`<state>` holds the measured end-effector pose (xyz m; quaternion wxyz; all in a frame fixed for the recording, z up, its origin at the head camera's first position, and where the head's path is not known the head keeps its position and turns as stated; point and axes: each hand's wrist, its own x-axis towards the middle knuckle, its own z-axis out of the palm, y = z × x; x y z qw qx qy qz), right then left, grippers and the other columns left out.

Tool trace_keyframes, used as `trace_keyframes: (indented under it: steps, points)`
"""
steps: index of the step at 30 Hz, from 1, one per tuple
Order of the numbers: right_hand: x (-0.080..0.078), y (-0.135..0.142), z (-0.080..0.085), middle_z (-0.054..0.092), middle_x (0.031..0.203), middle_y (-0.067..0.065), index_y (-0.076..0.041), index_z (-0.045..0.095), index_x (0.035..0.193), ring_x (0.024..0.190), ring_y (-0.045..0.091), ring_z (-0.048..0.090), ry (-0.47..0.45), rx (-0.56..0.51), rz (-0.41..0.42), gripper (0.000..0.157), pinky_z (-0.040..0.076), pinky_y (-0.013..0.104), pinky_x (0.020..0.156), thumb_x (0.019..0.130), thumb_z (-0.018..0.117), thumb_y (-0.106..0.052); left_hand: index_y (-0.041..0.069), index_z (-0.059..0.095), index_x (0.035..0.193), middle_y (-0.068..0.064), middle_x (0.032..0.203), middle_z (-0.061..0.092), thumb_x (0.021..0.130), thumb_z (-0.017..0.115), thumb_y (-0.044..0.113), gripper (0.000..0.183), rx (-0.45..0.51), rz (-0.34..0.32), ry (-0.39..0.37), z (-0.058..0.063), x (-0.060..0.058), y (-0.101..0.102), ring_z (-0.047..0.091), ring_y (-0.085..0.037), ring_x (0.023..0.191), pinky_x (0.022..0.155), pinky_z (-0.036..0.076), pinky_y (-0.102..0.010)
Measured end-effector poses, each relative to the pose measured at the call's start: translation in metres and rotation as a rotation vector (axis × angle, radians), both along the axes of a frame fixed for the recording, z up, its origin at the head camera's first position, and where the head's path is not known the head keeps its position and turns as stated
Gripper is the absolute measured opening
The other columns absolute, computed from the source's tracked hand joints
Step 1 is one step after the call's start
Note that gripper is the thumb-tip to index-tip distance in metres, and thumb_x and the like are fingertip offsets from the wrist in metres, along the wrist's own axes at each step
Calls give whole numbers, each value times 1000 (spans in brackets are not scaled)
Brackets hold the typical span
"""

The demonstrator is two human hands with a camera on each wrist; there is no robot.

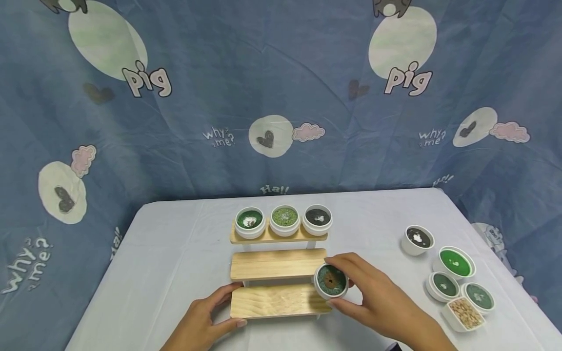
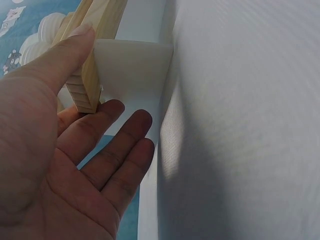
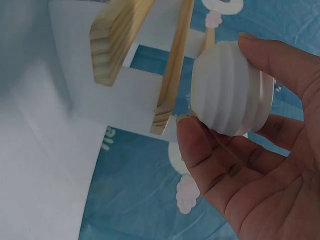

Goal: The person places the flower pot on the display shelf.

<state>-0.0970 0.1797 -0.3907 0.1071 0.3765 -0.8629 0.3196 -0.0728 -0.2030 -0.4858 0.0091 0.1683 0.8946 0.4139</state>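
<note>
A three-step wooden stand [image 1: 281, 301] with white supports [image 2: 132, 65] stands mid-table. My left hand [image 1: 204, 317] grips the left end of its lowest board [image 2: 90, 85], thumb on the front edge and index finger behind; its other fingers stay off the wood. In my right hand [image 1: 373, 297], thumb and fingers pinch a small white ribbed cup [image 3: 227, 90] by its sides. Dark green filling with a brown centre [image 1: 331, 280] shows inside this cup. It is held at the right end of the lower boards, overlapping them in the head view. The middle board [image 1: 276, 264] is bare.
Three filled white cups [image 1: 284, 229] line the top board. At the right of the table are several cups [image 1: 412, 248] with dark or green fillings and a square white dish [image 1: 463, 316] of pale pieces. A blue printed cloth [image 1: 281, 73] hangs behind the table.
</note>
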Motion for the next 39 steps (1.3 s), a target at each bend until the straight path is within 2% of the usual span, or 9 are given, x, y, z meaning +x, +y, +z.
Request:
trace_keyframes:
  steps: [10,17,24,28,35,39]
  points:
    - [-3,-5,2,58,135,-10,-20,55,146,104,3,61,-56,-11,9,66,59,27,79,89,88,-24,11,61,141,-5,140,67,87,82,50,70,21,-12,0,-1,0,0,65,-21,123,101,56,-36]
    - [-4,-7,1,60,135,-10,-10,56,145,106,4,62,-58,-19,-22,68,59,26,81,87,89,-24,16,61,140,-4,138,68,87,83,48,65,6,-11,45,-1,1,-1,66,-21,122,100,57,-37]
    - [-7,-13,4,62,134,-12,-10,58,143,112,6,65,-113,-36,-50,64,61,31,88,88,88,-28,16,62,139,-3,138,69,87,84,48,65,9,-7,43,-3,1,-1,66,-21,121,100,57,-37]
    - [-9,-16,3,63,132,-13,-12,59,142,111,5,65,-94,-52,-55,64,60,30,88,87,89,-26,16,62,139,-3,137,69,86,84,48,65,8,-6,42,-3,1,-1,66,-20,122,100,57,-37]
    - [-12,-22,0,68,121,-7,-7,59,138,101,7,66,-31,-111,-97,64,61,30,81,83,92,-18,14,62,139,-3,137,69,87,84,47,65,8,-13,72,-2,0,-1,66,-20,121,99,57,-36]
    - [-14,-27,-1,65,123,-5,-9,60,137,102,8,64,-26,-146,-108,64,61,28,80,83,92,-18,14,62,139,-3,138,69,87,84,47,65,13,-13,65,-3,0,-1,66,-20,121,100,57,-36]
